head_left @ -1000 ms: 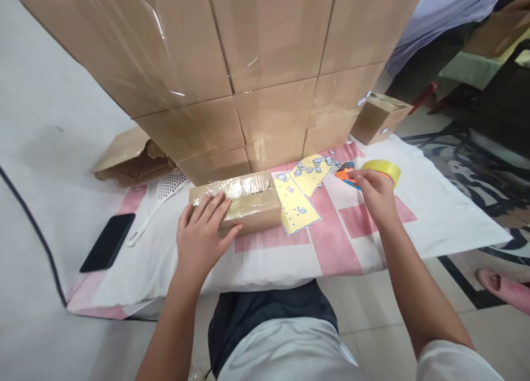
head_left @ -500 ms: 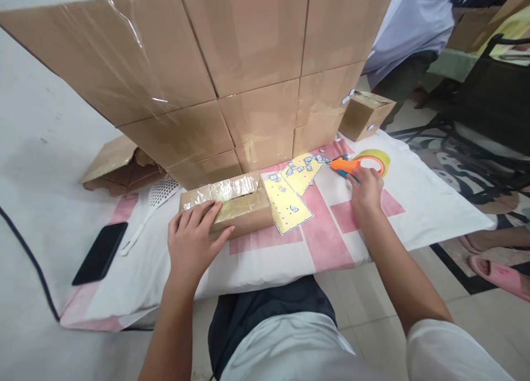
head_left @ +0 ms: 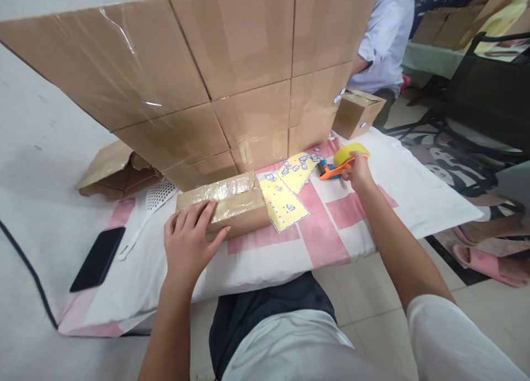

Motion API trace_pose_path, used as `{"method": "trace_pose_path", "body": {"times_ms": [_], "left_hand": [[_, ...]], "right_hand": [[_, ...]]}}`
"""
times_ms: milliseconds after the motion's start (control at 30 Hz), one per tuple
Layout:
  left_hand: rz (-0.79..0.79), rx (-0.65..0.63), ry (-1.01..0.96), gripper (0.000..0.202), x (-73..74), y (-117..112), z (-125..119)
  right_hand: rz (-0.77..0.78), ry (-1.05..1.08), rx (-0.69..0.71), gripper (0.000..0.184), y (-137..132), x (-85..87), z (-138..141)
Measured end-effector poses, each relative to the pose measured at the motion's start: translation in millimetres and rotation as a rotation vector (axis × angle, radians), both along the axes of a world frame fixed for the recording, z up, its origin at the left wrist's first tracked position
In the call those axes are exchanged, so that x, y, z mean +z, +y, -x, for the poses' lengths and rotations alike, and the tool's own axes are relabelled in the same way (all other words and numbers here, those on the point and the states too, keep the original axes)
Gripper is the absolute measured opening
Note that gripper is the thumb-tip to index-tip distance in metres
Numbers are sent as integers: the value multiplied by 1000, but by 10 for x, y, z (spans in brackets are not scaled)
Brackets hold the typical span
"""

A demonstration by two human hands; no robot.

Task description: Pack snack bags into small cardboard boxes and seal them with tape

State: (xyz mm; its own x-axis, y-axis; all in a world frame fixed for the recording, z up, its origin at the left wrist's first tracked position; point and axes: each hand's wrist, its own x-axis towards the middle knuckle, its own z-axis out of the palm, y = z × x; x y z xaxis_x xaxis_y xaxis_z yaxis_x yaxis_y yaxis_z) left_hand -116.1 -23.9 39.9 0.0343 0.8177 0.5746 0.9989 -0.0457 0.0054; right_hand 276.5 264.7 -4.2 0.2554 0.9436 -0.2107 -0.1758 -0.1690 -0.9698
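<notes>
A small cardboard box (head_left: 242,210) with shiny tape over its top lies on the cloth-covered table. My left hand (head_left: 192,226) is on its left end, fingers across the top and thumb against the front side. To the right, my right hand (head_left: 358,171) grips the orange handle of a tape dispenser (head_left: 331,173). The dispenser carries a yellowish roll of tape (head_left: 351,152), and its blue and dark front end points left. Between box and dispenser lie yellow paper sheets (head_left: 285,204) with several small white-edged stickers on them.
A wall of stacked, taped cardboard boxes (head_left: 248,110) rises behind. Another box (head_left: 358,113) stands at the back right, an open torn carton (head_left: 116,171) at the left. A perforated white strainer (head_left: 159,196) and a black phone (head_left: 98,259) lie left. A person in a light shirt (head_left: 387,38) is behind.
My right hand has lifted and turned the tape dispenser, its roll now tipped up and its front end further left. My left hand stays on the box. The view has shifted slightly.
</notes>
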Motion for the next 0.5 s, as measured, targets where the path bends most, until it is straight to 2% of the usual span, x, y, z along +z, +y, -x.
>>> {"method": "trace_pose_path", "body": {"times_ms": [100,167,267,333,367,433,500], "left_hand": [[-98,-55,14,67,38,-15,-92],[-199,-172,11,59,40,-18,-269],[-257,-516,-127,40,-34,46,-748],[-172,-727,-369,36,-143,186,-1152],[-92,-762,-522,37,-211,294,-1353],[110,-725,-772,48,-358,582,-1706],[231,-591,-932,64,-505,921,-1963]], "right_hand": [[-86,-12,68,27,-162,-17,111],[-150,-38,113,28,-275,-2,193],[-394,-226,195,31,-423,66,294],[-579,-352,203,29,-514,116,341],[-641,-377,182,28,-561,133,360],[-701,-350,154,23,-654,140,394],[-680,-242,203,20,-739,111,427]]}}
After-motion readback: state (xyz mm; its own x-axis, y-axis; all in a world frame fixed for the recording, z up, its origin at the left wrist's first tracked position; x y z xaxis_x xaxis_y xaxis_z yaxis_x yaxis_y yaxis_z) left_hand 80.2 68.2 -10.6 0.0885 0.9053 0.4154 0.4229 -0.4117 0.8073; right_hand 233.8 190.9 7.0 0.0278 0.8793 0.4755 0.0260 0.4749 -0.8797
